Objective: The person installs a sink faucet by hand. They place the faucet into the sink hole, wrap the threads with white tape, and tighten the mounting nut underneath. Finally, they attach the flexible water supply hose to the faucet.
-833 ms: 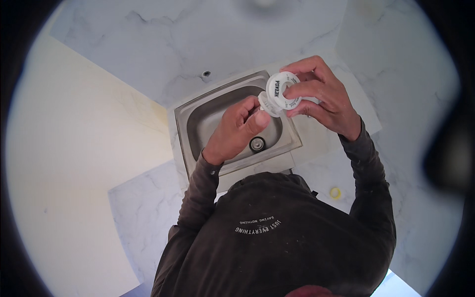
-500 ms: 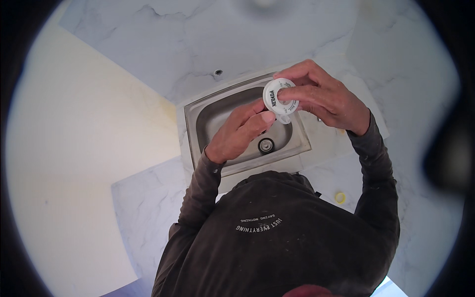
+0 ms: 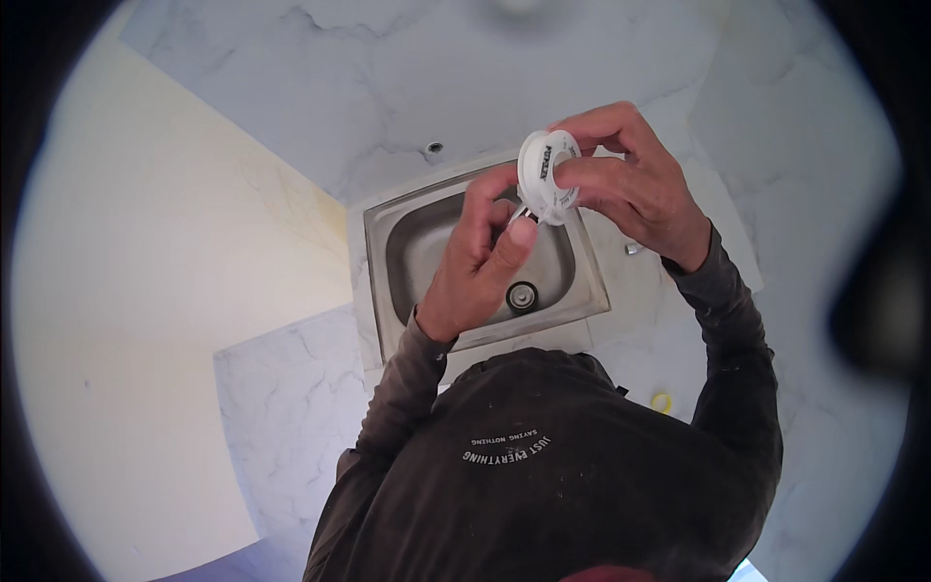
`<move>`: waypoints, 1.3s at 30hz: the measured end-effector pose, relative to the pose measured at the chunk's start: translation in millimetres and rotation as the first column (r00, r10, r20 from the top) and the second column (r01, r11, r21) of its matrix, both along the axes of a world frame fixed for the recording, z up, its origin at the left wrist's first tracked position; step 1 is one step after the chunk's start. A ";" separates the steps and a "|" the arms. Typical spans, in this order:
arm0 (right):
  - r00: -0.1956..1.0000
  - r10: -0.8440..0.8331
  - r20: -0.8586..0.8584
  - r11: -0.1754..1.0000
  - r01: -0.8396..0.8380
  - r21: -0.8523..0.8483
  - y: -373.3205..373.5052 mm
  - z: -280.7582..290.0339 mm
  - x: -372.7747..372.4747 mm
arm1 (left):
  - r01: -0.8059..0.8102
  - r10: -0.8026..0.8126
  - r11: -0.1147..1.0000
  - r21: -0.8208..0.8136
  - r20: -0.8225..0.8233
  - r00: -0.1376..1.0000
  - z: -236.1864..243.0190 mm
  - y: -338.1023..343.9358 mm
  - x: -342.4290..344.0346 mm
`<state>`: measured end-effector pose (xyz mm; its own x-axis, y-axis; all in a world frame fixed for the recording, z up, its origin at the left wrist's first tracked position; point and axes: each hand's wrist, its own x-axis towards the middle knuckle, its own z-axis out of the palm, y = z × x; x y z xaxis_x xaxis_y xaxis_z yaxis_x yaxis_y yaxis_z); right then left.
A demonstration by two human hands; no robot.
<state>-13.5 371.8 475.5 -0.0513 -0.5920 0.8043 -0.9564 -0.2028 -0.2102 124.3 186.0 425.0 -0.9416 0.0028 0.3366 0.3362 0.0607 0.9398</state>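
Observation:
Over the sink (image 3: 396, 315), my right hand (image 3: 648, 189) grips a white spool of thread seal tape (image 3: 548, 175) by its sides, with fingers at the hub and rim. Close against the spool's lower left, my left hand (image 3: 477, 267) is closed, thumb and forefinger pinching a small shiny metal piece (image 3: 528, 214). Most of that piece is hidden by the fingers and the spool, so its kind cannot be made out. White tape seems to lie around it.
The steel sink, with a black-rimmed drain (image 3: 522, 297), is set in a pale counter. A small metal fitting (image 3: 634, 249) lies right of the basin. Farther down is a yellow ring (image 3: 661, 402). A round hole (image 3: 434, 147) sits in the marbled wall surface (image 3: 388, 87).
The spool has turned more edge-on and shifted slightly up and left. My left hand has rotated beneath it, and a metal piece now shows at its fingertips.

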 end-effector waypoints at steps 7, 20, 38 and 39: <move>0.991 -0.122 0.061 0.992 0.122 0.012 -8.1 2.6 7.8 | -0.093 0.093 0.996 -0.002 0.036 0.995 11.8 0.8 -1.3; 0.989 0.129 0.069 0.990 -0.133 0.049 -16.1 11.7 -18.1 | -0.158 0.147 0.978 0.138 0.088 0.985 10.7 5.2 -7.1; 0.950 0.123 0.287 0.964 -0.183 0.194 -20.6 -7.9 -36.3 | -0.104 0.105 0.994 -0.024 0.038 0.994 2.3 -11.9 -11.4; 0.954 0.124 0.272 0.965 -0.179 0.189 -22.1 -8.0 -36.4 | -0.104 0.105 0.994 -0.020 0.040 0.994 1.9 -13.1 -11.5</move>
